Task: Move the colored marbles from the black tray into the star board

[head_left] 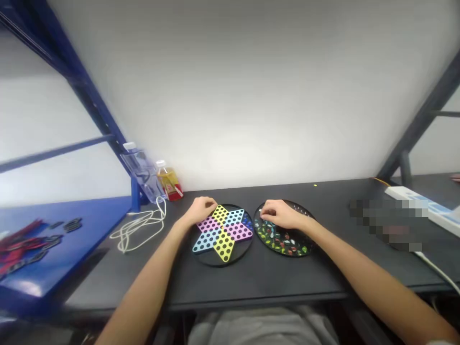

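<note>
A star-shaped Chinese checkers board (223,233) in yellow, pink and light blue, full of dark holes, lies on a round black tray (208,262). My left hand (201,210) is at its upper left edge, fingers curled close to a yellow point; what they hold, if anything, is hidden. Blue marbles (247,221) show beside the star on the right. To the right, a second round black tray (264,241) contains many loose marbles (283,244) in green, red, white and teal. Over its upper left part, my right hand (281,213) has its fingertips pinched together; nothing between them is distinguishable.
At the back left stand a clear plastic pitcher (143,175) and a yellow-liquid bottle (169,182). A white cord (125,235) lies coiled before them. Red and black pieces (25,247) rest on a blue surface at far left. A white power strip (424,206) lies at right, near a blurred-out patch.
</note>
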`<state>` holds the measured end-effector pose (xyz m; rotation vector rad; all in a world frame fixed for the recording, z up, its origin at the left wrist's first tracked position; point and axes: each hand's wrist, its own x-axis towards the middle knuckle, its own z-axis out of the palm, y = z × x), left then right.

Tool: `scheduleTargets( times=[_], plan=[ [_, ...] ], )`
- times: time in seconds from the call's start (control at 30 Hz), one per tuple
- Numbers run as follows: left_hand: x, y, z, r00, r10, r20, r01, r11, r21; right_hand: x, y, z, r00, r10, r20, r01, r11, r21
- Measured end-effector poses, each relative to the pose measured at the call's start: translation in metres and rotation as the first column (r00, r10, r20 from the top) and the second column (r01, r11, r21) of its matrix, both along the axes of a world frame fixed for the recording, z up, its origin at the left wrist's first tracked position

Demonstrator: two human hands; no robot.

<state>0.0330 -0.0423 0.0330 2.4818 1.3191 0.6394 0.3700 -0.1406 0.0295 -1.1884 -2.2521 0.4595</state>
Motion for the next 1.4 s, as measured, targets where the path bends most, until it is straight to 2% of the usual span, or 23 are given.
scheduleTargets(
  times=[0.13, 0.23, 0.3, 0.4, 0.43, 0.5, 0.57, 0.63, 0.7, 0.77, 0.8, 0.87, 1.0, 1.1, 1.17, 1.23, 1.27, 1.33, 1.4],
  plan=[
    [-0.001, 0.000, 0.002, 0.998, 0.016, 0.059, -0.012, 0.998, -0.068, 0.001, 0.003, -0.004, 0.998, -0.044, -0.040, 0.042, 0.998, -0.038],
    [-0.008, 0.005, 0.001, 0.991, 0.066, 0.115, -0.054, 0.993, -0.107, 0.003, 0.008, -0.008, 0.963, -0.136, -0.233, 0.099, 0.981, -0.165],
    [-0.013, 0.008, -0.002, 0.984, 0.102, 0.143, -0.083, 0.988, -0.133, 0.003, 0.011, -0.010, 0.857, -0.217, -0.468, 0.047, 0.937, -0.347],
    [-0.017, 0.012, -0.006, 0.978, 0.124, 0.165, -0.101, 0.984, -0.145, 0.000, 0.015, -0.009, 0.604, -0.359, -0.711, -0.164, 0.817, -0.552],
    [-0.017, 0.013, -0.007, 0.978, 0.121, 0.168, -0.098, 0.985, -0.139, -0.001, 0.015, -0.008, 0.549, -0.394, -0.737, -0.214, 0.786, -0.580],
    [-0.017, 0.013, -0.009, 0.978, 0.112, 0.174, -0.091, 0.988, -0.124, -0.005, 0.014, -0.006, 0.521, -0.419, -0.744, -0.239, 0.765, -0.598],
    [-0.016, 0.013, -0.011, 0.977, 0.118, 0.179, -0.099, 0.988, -0.116, -0.010, 0.012, -0.004, 0.589, -0.401, -0.702, -0.157, 0.795, -0.586],
    [-0.015, 0.013, -0.012, 0.974, 0.135, 0.183, -0.116, 0.987, -0.113, -0.014, 0.008, -0.002, 0.724, -0.351, -0.594, 0.005, 0.864, -0.504],
    [-0.015, 0.013, -0.013, 0.972, 0.144, 0.184, -0.127, 0.986, -0.104, -0.017, 0.004, 0.000, 0.873, -0.288, -0.395, 0.166, 0.934, -0.316],
    [-0.014, 0.014, -0.014, 0.974, 0.139, 0.180, -0.124, 0.988, -0.093, -0.018, 0.001, 0.002, 0.960, -0.225, -0.165, 0.209, 0.972, -0.107],
    [-0.014, 0.014, -0.014, 0.974, 0.138, 0.178, -0.124, 0.988, -0.090, -0.019, 0.000, 0.002, 0.979, -0.192, -0.067, 0.190, 0.981, -0.042],
    [-0.014, 0.014, -0.014, 0.976, 0.136, 0.169, -0.122, 0.988, -0.091, -0.021, -0.002, 0.003, 0.989, -0.135, 0.058, 0.135, 0.991, 0.009],
    [-0.013, 0.014, -0.014, 0.976, 0.137, 0.169, -0.120, 0.987, -0.108, -0.026, -0.003, 0.002, 0.984, -0.090, 0.152, 0.089, 0.996, 0.011],
    [-0.014, 0.015, -0.015, 0.974, 0.139, 0.179, -0.119, 0.986, -0.115, -0.028, -0.002, 0.002, 0.987, -0.121, 0.107, 0.123, 0.992, -0.016],
    [-0.014, 0.015, -0.015, 0.975, 0.134, 0.179, -0.115, 0.987, -0.114, -0.027, 0.000, 0.002, 0.988, -0.151, -0.033, 0.148, 0.985, -0.088],
    [-0.014, 0.015, -0.015, 0.976, 0.136, 0.172, -0.118, 0.987, -0.110, -0.023, 0.005, 0.001, 0.940, -0.197, -0.278, 0.128, 0.961, -0.246],
    [-0.014, 0.014, -0.014, 0.977, 0.134, 0.166, -0.117, 0.987, -0.106, -0.020, 0.007, 0.001, 0.880, -0.234, -0.415, 0.086, 0.935, -0.345],
    [-0.013, 0.013, -0.013, 0.979, 0.124, 0.160, -0.109, 0.989, -0.097, -0.014, 0.012, 0.000, 0.707, -0.318, -0.631, -0.062, 0.862, -0.503],
    [-0.012, 0.012, -0.013, 0.980, 0.122, 0.156, -0.108, 0.990, -0.094, -0.009, 0.016, -0.002, 0.559, -0.388, -0.733, -0.195, 0.797, -0.571]
  ],
)
